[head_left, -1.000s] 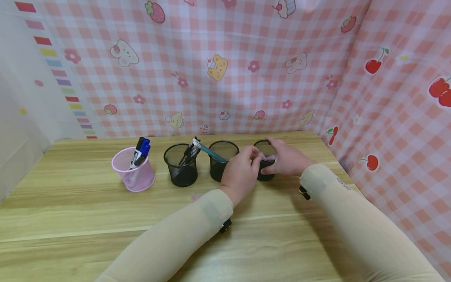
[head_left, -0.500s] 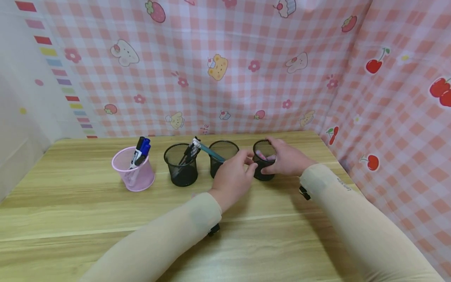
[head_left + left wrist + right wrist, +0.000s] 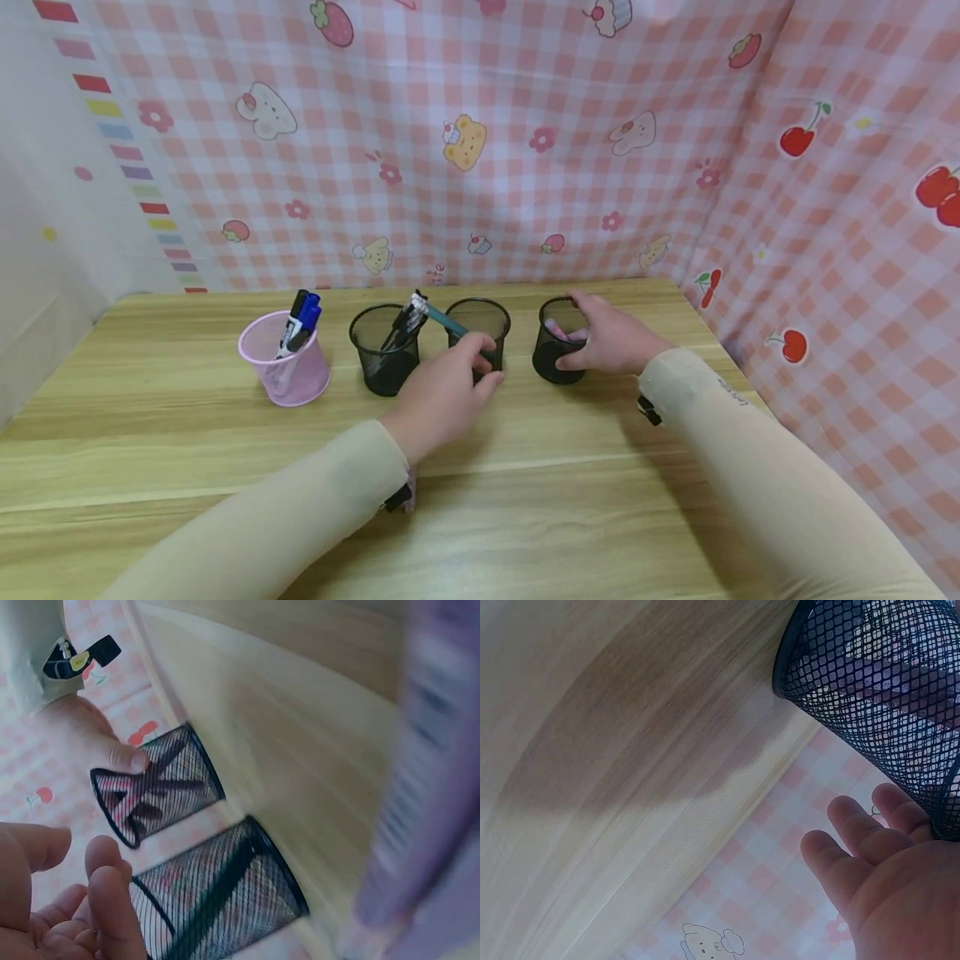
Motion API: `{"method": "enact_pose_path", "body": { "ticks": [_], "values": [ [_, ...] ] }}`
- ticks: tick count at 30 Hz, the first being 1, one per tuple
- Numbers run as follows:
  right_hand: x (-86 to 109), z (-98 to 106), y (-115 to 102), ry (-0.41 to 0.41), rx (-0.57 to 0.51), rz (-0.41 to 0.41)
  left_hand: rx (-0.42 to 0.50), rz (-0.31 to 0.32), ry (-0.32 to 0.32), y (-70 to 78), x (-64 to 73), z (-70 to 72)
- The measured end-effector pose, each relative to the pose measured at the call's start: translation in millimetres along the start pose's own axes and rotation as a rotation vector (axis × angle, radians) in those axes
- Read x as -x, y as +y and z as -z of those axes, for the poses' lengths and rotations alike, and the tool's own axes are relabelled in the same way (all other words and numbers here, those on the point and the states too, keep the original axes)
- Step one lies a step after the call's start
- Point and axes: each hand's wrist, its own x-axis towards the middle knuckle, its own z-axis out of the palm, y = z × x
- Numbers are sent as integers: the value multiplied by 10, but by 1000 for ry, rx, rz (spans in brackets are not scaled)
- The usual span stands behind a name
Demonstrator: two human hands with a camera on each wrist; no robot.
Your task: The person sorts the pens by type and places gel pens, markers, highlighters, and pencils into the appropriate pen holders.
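Observation:
My right hand grips the rightmost black mesh pen cup, thumb at its front and fingers behind. Pinkish-purple sticks lean inside this cup. My left hand holds nothing; its fingers are loosely bent in front of another black mesh cup. A teal pencil-like stick slants out of that cup to the left. In the left wrist view, the left fingers are near the cup's rim. A pinkish-purple printed object, blurred, stands close to that camera; in the head view it is mostly hidden under my left wrist.
To the left, a third black mesh cup holds several pens. Farther left stands a pink mesh cup with black and blue markers. All stand on a wooden table before a checked cloth.
My left hand has drawn back from the rightmost cup, moving left and toward me, away from the sticks in it. The right hand has stayed on that cup.

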Motion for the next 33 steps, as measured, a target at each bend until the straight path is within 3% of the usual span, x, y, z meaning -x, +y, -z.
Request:
{"method": "enact_pose_path", "body": {
  "ticks": [5,11,16,25,33],
  "values": [
    [-5,6,35,-2,-12,0,-16,42,-19,-50,64,143],
    [-3,12,42,-15,-20,-4,-14,40,-3,-95,72,299],
    [-2,14,38,-20,-17,-9,-23,70,-35,-153,64,450],
    [5,16,2,-26,-19,-15,-154,99,-130,-426,109,627],
    [6,15,-15,-29,-28,-11,-348,134,-298,-614,218,662]
  ]
}}
